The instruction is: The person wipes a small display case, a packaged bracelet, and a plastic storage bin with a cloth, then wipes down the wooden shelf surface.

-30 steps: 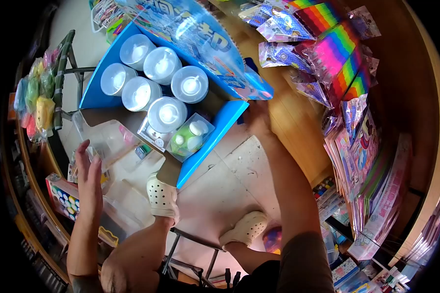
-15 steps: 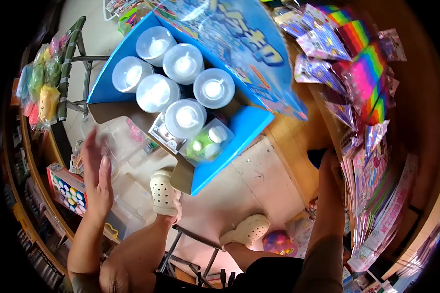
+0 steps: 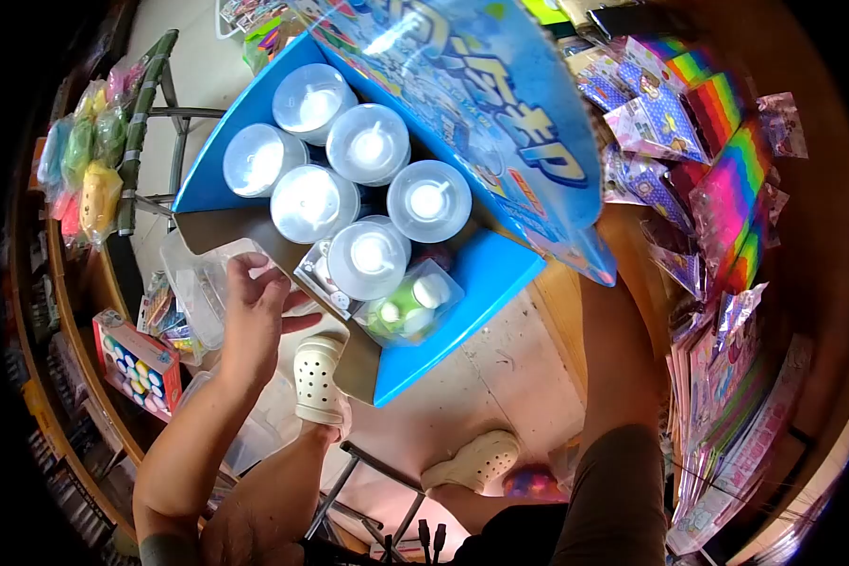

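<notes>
A blue display box (image 3: 472,316) with a printed header card (image 3: 500,104) holds several clear round containers (image 3: 427,201) with white middles. At its lower corner, inside, sits a clear pack (image 3: 410,307) with green and white contents, beside a small white printed box (image 3: 323,274). My left hand (image 3: 259,307) is by the brown cardboard edge at the box's lower left, fingers bent and apart, holding nothing that shows; whether it touches the edge is unclear. My right forearm (image 3: 623,358) reaches up behind the header card, which hides the right hand.
Rainbow-coloured items and purple packets (image 3: 656,127) lie at the right, above stacked pink packages (image 3: 717,415). Clear plastic bins (image 3: 193,292) and a red-edged box (image 3: 137,363) are at the left. A folding stool (image 3: 146,132) bears bagged soft toys (image 3: 99,203). My feet in clogs (image 3: 318,382) are below.
My left hand has moved right and up to the box's cardboard edge. The box has shifted right and slightly down in view. My right hand has gone out of sight behind the header card.
</notes>
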Tool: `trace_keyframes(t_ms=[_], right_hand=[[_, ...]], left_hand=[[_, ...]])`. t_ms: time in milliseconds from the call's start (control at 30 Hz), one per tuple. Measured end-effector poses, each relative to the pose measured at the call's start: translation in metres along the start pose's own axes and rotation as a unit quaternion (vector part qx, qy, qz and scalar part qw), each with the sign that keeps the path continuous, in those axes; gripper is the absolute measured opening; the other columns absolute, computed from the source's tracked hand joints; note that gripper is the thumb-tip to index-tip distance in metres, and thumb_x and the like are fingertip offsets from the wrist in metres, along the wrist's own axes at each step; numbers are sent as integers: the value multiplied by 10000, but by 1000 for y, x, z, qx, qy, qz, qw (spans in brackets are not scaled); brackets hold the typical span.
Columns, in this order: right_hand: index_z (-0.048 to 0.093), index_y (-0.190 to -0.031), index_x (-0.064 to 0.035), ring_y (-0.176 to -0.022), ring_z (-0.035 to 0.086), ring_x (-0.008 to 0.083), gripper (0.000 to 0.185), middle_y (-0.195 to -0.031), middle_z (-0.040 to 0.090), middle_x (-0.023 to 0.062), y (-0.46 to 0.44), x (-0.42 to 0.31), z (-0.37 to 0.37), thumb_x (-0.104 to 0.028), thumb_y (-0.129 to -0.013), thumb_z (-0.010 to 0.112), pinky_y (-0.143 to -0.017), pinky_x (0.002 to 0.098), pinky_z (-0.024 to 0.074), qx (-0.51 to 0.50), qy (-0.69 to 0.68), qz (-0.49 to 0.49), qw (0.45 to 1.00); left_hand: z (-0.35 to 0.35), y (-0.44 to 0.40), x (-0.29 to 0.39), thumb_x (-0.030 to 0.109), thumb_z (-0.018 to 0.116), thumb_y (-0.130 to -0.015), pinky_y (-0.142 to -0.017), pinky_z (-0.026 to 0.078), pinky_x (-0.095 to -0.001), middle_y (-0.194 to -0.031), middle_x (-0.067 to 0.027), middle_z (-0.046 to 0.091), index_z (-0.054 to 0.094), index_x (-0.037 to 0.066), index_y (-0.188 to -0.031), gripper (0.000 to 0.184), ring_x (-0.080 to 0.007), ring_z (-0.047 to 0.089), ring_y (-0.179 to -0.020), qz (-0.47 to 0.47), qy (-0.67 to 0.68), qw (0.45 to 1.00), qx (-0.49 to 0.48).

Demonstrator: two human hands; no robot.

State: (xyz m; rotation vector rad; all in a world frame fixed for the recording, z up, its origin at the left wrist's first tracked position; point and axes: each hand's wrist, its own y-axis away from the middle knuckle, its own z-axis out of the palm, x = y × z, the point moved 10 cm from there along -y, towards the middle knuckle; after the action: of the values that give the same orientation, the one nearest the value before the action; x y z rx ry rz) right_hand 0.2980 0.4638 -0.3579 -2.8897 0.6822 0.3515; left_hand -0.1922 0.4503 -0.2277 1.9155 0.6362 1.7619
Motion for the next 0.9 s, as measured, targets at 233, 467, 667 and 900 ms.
trace_keyframes(t_ms=[233, 467, 667, 900], right_hand=[[432, -1310, -169, -1221, 334, 402, 519, -1321, 361, 263, 89, 111, -50, -373, -843, 530, -1019, 434, 282, 33, 50, 123, 991], [437, -1306, -171, -1215, 342, 400, 519, -1313, 373, 258, 89, 132, -58, -368, -836, 537, -1012, 431, 292, 63, 55, 223, 971], [442, -1302, -172, -1210, 348, 398, 519, -1306, 384, 254, -6, 23, -18, -364, -830, 544, -1006, 429, 301, 45, -1, 143, 989], [550, -1196, -183, -1079, 475, 368, 411, -1145, 523, 224, -30, -80, 8, -302, -803, 572, -911, 415, 385, 68, 11, 23, 997]], left_hand=[[-13, 1, 30, 410, 496, -873, -986, 294, -452, -1196, -28, 395, 397, 115, -1101, 385, -186, 349, -1206, 80, -1, 994, 71], [-27, -30, 45, 440, 557, -856, -660, 508, -291, -1085, -72, 452, 378, 45, -1188, 546, -152, 519, -895, 98, -51, 985, 132], [-54, -61, 53, 340, 475, -927, -531, 539, -268, -992, -64, 563, 483, 35, -1145, 375, -134, 597, -754, 166, -40, 978, 121], [-103, -75, 36, 267, 449, -948, -537, 497, -243, -915, -46, 552, 516, 32, -1060, 268, -94, 547, -699, 133, -85, 977, 141]])
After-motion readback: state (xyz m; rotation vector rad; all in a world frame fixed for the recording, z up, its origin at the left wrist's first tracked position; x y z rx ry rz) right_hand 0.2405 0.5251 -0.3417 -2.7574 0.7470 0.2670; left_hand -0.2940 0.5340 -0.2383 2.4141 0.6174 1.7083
